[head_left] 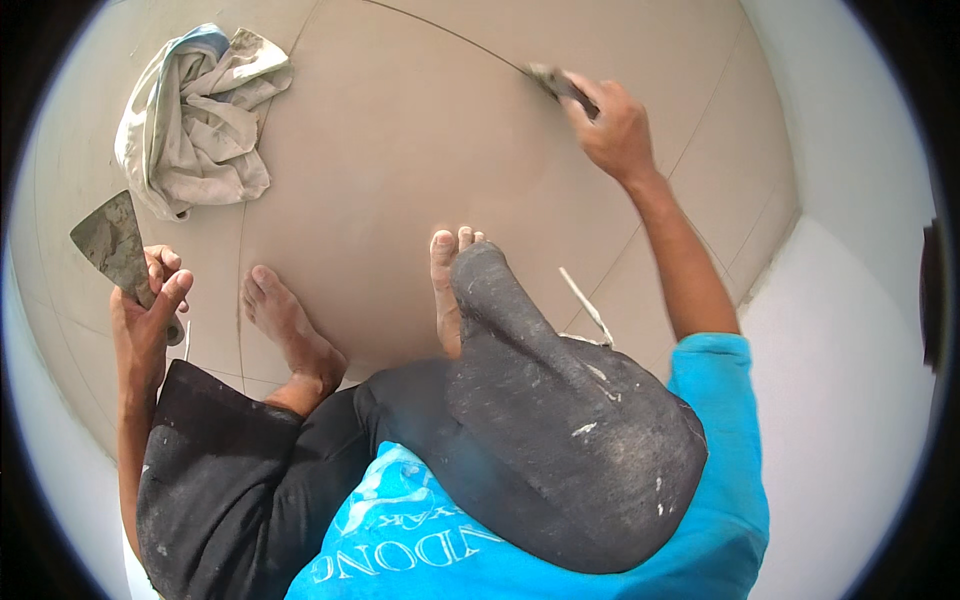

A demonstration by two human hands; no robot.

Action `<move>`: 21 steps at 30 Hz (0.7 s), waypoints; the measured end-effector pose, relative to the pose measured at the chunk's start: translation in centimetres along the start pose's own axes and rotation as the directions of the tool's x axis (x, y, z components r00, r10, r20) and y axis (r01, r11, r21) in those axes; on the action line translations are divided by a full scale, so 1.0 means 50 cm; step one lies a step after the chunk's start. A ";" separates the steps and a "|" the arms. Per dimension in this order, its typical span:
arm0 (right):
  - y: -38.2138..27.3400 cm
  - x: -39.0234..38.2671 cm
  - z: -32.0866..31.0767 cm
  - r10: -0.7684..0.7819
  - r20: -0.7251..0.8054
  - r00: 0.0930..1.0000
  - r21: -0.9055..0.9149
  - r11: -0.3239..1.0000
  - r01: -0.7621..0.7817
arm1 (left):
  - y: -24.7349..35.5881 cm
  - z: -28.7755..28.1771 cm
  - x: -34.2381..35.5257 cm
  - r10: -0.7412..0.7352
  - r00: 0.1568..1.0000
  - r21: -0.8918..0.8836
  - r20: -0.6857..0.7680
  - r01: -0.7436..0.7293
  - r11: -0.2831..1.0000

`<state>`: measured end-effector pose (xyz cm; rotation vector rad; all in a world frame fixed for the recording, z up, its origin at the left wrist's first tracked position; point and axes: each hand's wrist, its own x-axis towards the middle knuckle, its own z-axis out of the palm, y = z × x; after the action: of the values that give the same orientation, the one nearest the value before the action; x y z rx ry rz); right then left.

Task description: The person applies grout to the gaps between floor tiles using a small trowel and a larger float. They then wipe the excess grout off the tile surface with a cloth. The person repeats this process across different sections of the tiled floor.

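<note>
The left hand (145, 310), near and left, is closed around the handle of a broad putty knife (116, 243); its smeared grey blade stands out beyond the fingers, pointing far and left. The right hand (617, 130) reaches to the far right and grips a small hand tool (568, 90) by its dark handle. The end of that tool, slightly blurred, is at the dark joint line (450, 32) running across the tiled floor (350, 150); whether it presses on the joint I cannot tell. The two hands are well apart, with the bare feet between them on the near side.

A crumpled pale cloth (205, 130) with a bluish edge lies on the floor at the far left, just beyond the putty knife.

The blue shirt (715, 400) carries a white print with lettering, partly cut off near the bottom. No marking can be read on either tool.
</note>
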<state>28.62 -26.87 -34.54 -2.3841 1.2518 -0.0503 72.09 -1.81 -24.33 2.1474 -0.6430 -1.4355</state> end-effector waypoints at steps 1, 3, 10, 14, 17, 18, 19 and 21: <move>-0.030 0.005 0.007 0.094 -0.057 0.994 0.054 0.994 -0.091 | 0.002 0.001 -0.001 0.001 1.000 -0.003 0.018 -0.001 1.000; -0.090 0.040 0.026 0.148 -0.195 0.970 0.100 0.986 -0.130 | 0.007 0.002 -0.003 0.041 0.998 -0.043 0.051 -0.039 0.998; -0.195 0.181 0.104 -0.269 -0.393 0.879 -0.326 0.935 0.141 | 0.004 0.000 -0.002 0.069 0.993 -0.139 0.092 -0.056 0.989; -0.251 0.164 0.152 -0.515 -0.372 0.772 -0.450 0.828 0.335 | -0.001 0.000 0.000 0.009 0.998 -0.078 0.067 -0.004 0.997; -0.280 0.177 0.120 -0.338 -0.040 0.940 -0.229 0.919 0.320 | 0.003 0.001 -0.003 -0.004 0.999 -0.017 0.050 0.005 1.000; -0.283 0.187 0.103 -0.134 -0.043 0.990 -0.106 0.986 0.128 | 0.005 0.002 -0.003 0.005 0.999 -0.008 0.049 -0.004 1.000; -0.276 0.216 0.076 -0.155 -0.071 0.985 -0.082 0.985 0.150 | 0.006 0.003 -0.005 0.004 0.999 -0.002 0.051 -0.004 1.000; -0.262 0.293 0.029 -0.135 0.016 0.991 -0.029 0.990 0.135 | 0.007 0.003 -0.006 0.001 0.999 -0.018 0.042 0.000 1.000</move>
<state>47.74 -31.48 -33.08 -2.4883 1.0906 -0.0569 71.79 -1.91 -23.96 2.1083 -0.6428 -1.4842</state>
